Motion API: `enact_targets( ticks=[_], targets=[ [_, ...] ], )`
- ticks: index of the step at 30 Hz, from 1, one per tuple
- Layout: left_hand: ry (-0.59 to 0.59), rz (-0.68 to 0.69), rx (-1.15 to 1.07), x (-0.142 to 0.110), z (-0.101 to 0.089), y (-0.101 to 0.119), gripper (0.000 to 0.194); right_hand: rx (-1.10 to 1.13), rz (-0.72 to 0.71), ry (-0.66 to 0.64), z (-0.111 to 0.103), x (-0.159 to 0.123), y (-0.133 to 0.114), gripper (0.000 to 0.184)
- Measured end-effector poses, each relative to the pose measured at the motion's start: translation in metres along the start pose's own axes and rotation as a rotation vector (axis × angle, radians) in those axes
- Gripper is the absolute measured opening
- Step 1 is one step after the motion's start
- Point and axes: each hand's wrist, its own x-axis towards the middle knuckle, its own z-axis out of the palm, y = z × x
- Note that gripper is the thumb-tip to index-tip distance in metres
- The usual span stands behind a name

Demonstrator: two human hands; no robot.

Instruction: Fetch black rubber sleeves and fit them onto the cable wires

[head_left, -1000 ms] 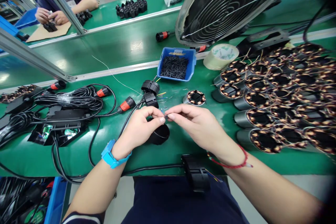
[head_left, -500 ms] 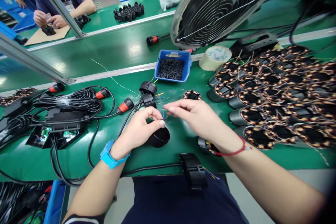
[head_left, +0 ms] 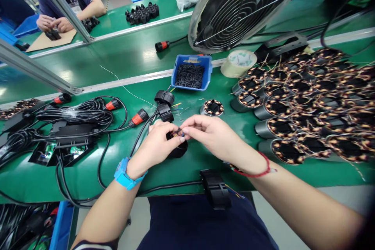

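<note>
The left hand (head_left: 159, 140) is bending its fingers inward and is pinching thin coloured wires (head_left: 180, 133) between thumb and forefinger, while the right hand (head_left: 209, 134) is closing its own thumb and fingertips on the same small bunch, so the two hands are almost touching; exactly which strand each is gripping, one cannot tell. The wires are sitting right between the fingertips, just above a black round housing (head_left: 178, 150) that is resting on the green table (head_left: 181, 175) and is being partly hidden by the hands. A blue watch (head_left: 126, 174) is circling the left wrist and a red bracelet (head_left: 263, 168) the right. Just beyond the fingers, two black caps (head_left: 165, 112) are lying close together with wire ends poking out, and a single copper-wound cylinder (head_left: 212, 108) is standing near the right hand. A blue bin (head_left: 206, 82) is holding many short black tubes (head_left: 190, 76) farther back, with a roll of tape (head_left: 238, 63) standing to its right. Rows of similar cylinders (head_left: 265, 128) are filling the right side, black cables (head_left: 73, 113) are lying coiled on the left, and a black ring-shaped part (head_left: 215, 189) is resting at the near edge
</note>
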Motion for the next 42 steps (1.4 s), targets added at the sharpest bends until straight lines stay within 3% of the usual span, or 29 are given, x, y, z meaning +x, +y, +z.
enact_targets(
  ticks=[4,9,20,31,36,42],
  targets=[
    [-0.052,0.008,-0.085,0.002,0.000,-0.003,0.016,-0.070,0.003,0.029,-0.001,-0.002,-0.004,0.012],
    [-0.093,0.047,-0.155,0.003,-0.001,-0.003,0.019,0.033,0.049,0.096,-0.007,-0.003,-0.006,0.018],
    [-0.074,0.070,-0.107,0.001,-0.001,0.000,0.012,-0.076,0.030,-0.027,-0.015,-0.001,-0.006,0.013],
    [-0.083,0.054,-0.078,0.002,-0.001,0.002,0.014,-0.190,-0.007,-0.026,-0.015,-0.001,-0.006,0.013],
    [-0.080,0.065,-0.067,0.001,-0.001,0.002,0.014,-0.133,0.034,-0.045,-0.016,-0.001,-0.008,0.014],
    [-0.087,0.059,-0.024,0.002,0.000,0.002,0.014,-0.326,0.025,-0.056,-0.015,0.000,-0.005,0.019]
  ],
)
